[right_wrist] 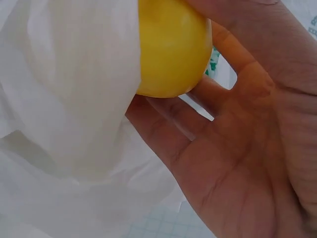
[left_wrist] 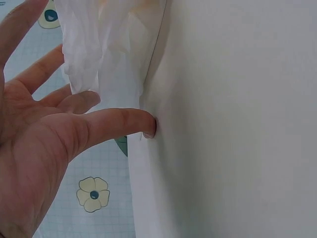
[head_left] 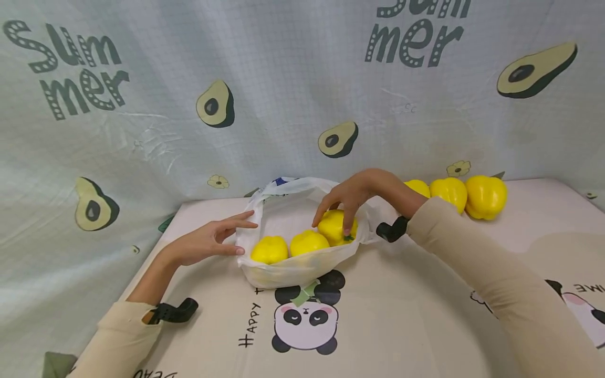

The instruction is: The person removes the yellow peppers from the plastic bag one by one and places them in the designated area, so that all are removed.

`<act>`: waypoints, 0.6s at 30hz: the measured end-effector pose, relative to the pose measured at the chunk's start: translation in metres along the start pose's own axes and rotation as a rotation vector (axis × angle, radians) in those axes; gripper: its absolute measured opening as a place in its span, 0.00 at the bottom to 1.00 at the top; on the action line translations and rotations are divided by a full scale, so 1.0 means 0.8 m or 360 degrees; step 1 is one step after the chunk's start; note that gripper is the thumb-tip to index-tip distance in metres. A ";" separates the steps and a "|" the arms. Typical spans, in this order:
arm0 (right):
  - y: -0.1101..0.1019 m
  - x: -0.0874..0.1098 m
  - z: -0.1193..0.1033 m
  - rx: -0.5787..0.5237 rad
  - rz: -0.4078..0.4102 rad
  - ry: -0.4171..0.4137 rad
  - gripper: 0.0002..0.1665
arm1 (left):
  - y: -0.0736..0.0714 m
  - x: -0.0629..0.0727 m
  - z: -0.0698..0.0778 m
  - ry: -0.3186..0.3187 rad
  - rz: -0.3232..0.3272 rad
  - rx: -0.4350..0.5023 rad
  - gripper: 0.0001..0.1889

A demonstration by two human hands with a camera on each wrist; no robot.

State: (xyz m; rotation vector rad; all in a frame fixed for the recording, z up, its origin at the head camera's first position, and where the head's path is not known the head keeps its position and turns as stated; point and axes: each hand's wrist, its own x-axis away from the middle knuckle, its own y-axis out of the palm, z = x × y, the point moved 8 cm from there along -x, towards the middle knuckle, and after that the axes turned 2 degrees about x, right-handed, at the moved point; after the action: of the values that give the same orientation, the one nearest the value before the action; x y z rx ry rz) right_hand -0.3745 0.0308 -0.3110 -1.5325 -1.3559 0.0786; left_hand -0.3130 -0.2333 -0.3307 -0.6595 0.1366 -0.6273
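Observation:
A white plastic bag (head_left: 295, 273) lies with its mouth spread on the table. Inside it sit a yellow bell pepper (head_left: 269, 250) at the left and another yellow bell pepper (head_left: 309, 242) in the middle. My right hand (head_left: 354, 193) reaches into the bag's right side and grips a third yellow bell pepper (head_left: 332, 227), its green stem facing forward. In the right wrist view that pepper (right_wrist: 173, 49) is partly covered by the bag's film. My left hand (head_left: 205, 240) is at the bag's left rim, fingers extended; in the left wrist view its thumb (left_wrist: 116, 124) sticks out beside the film.
Three more yellow bell peppers (head_left: 486, 197) stand in a row at the back right, one partly behind the right forearm. A printed curtain (head_left: 283, 105) hangs behind the table (head_left: 402, 315). Green tape (head_left: 306, 294) sticks to the tabletop before the bag.

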 end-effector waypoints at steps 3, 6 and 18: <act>-0.001 0.002 0.003 -0.0007 0.0043 -0.0057 0.39 | 0.000 -0.001 0.000 0.0001 0.0002 -0.0004 0.30; -0.001 0.002 0.006 -0.0065 0.0072 -0.0099 0.39 | 0.001 -0.002 0.000 -0.0002 0.0001 0.0004 0.30; -0.011 0.025 -0.002 -0.0144 0.0334 -0.0326 0.40 | 0.002 0.000 0.000 -0.0017 -0.0008 0.0052 0.30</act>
State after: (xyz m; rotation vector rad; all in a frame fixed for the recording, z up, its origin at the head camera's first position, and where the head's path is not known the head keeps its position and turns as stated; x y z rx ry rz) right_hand -0.3725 0.0432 -0.2935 -1.7782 -1.3678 0.3165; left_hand -0.3123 -0.2321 -0.3313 -0.6315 0.1142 -0.6293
